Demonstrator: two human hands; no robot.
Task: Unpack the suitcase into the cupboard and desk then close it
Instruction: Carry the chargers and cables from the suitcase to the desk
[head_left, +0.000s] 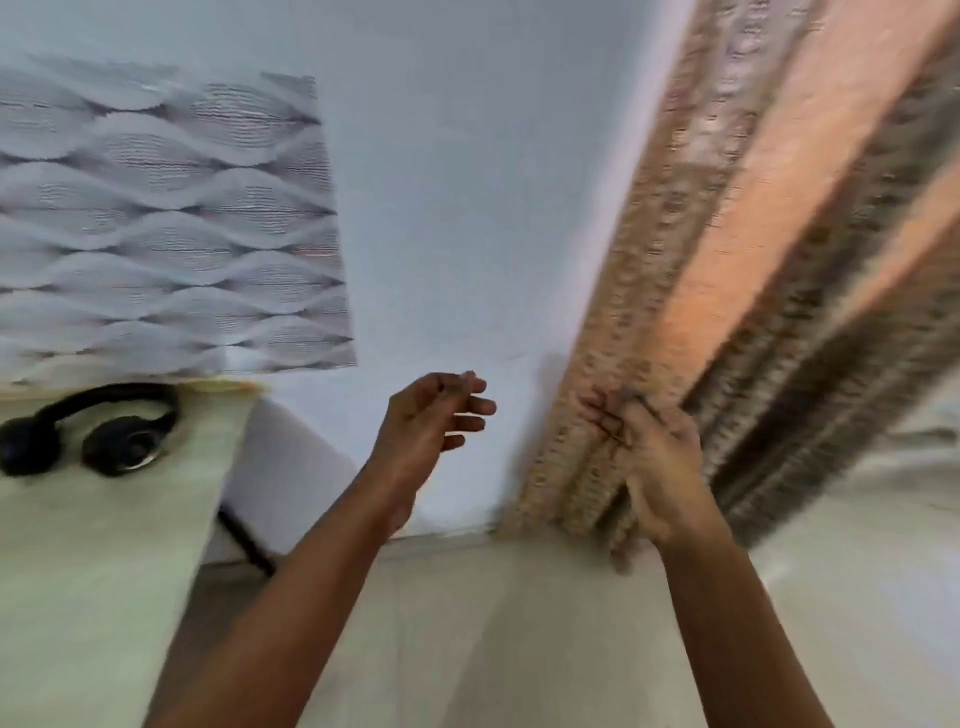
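Observation:
Black headphones (88, 434) lie on the pale desk (93, 561) at the left. My left hand (434, 421) is raised in mid-air in front of the white wall, fingers apart and loosely curled, holding nothing. My right hand (649, 467) is up in front of the patterned orange-brown curtain (727, 260), fingers loosely bent and blurred; it seems to hold nothing. Neither the suitcase nor the cupboard is in view. The whole picture is smeared by motion.
A grey wave-patterned panel (166, 223) hangs on the white wall (467, 182) above the desk. A black desk leg (247, 543) shows below the desk edge. Pale floor (519, 623) spreads beneath my arms.

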